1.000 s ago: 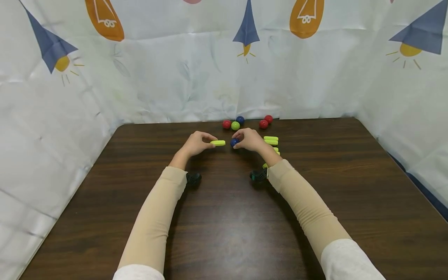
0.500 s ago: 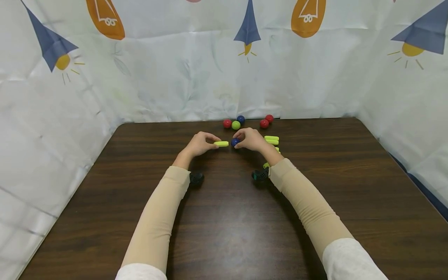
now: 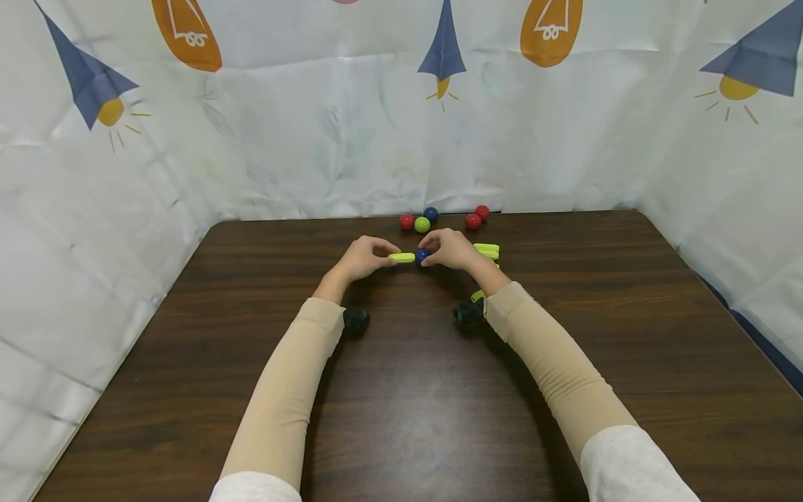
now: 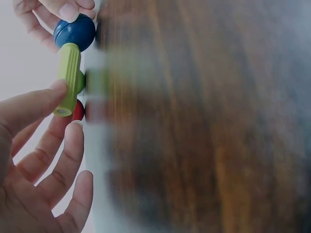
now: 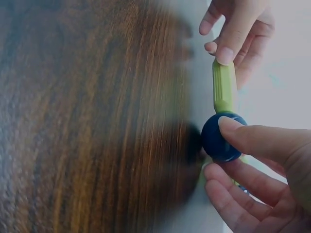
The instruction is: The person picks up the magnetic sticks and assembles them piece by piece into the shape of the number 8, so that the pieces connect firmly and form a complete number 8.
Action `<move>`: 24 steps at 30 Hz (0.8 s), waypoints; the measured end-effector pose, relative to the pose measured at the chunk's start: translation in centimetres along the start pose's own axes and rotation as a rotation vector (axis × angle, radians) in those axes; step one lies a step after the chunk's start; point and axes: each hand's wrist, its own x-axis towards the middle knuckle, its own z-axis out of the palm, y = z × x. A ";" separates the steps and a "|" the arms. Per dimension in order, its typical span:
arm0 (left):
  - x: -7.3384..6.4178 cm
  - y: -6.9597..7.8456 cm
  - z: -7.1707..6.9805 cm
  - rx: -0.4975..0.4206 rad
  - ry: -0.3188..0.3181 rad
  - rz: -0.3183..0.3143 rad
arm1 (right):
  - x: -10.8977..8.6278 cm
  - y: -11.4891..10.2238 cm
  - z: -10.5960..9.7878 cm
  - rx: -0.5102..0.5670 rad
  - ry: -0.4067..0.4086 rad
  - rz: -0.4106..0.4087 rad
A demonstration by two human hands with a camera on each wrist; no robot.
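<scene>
My left hand (image 3: 362, 259) pinches a ridged yellow-green rod (image 4: 69, 73) by one end, between thumb and fingers. A dark blue ball (image 5: 222, 137) is pinched between the thumb and fingers of my right hand (image 3: 453, 249). The rod's free end touches the ball in both wrist views, and the two line up sideways in the head view. Just beyond the hands lie a red ball (image 3: 406, 222), a green ball (image 3: 422, 224) and another blue ball (image 3: 430, 214).
Two more red balls (image 3: 473, 222) sit near the far table edge. Several yellow-green rods (image 3: 486, 249) lie beside the right wrist, partly hidden by it. Dark wrist devices (image 3: 356, 321) hang under both wrists. A printed white cloth (image 3: 314, 139) hangs behind the brown table (image 3: 401, 404).
My left hand has moved right with the rod, closing the gap until the rod meets the blue ball. The right hand has barely moved.
</scene>
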 end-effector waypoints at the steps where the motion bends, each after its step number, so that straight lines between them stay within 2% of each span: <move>1: 0.0 0.0 0.0 0.001 0.000 -0.002 | 0.0 0.0 0.0 0.000 0.000 0.001; 10: 0.2 -0.1 -0.2 -0.020 0.018 0.018 | -0.1 0.2 -0.3 -0.005 -0.001 0.009; 24: 0.6 -0.3 -1.6 -0.073 0.076 0.030 | -0.4 0.9 -0.9 0.012 0.008 0.001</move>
